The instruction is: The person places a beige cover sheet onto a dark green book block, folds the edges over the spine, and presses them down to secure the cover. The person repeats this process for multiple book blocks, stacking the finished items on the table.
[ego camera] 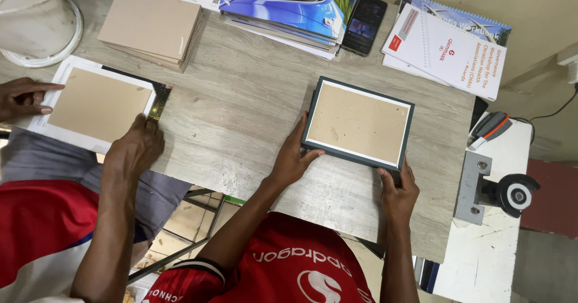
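A dark green picture frame point(411, 131) lies face down on the grey wooden table point(241, 98), its brown backing board point(358, 122) showing. My left hand point(292, 158) grips the frame's left edge, with the thumb on the near rim. At the frame's near right corner, my right hand point(397, 191) holds on with its fingers over the edge. To the left, a co-worker's two hands point(135, 146) point(24, 98) rest on a white frame point(66, 131) that also carries a brown board.
A stack of brown boards point(150, 26) sits at the back left beside a white bucket point(36, 20). Magazines point(283, 8), a black phone point(364, 17) and spiral-bound workbooks point(448, 44) line the far edge. A stapler point(490, 128) and a small wheeled tool point(512, 194) stand on a white side table.
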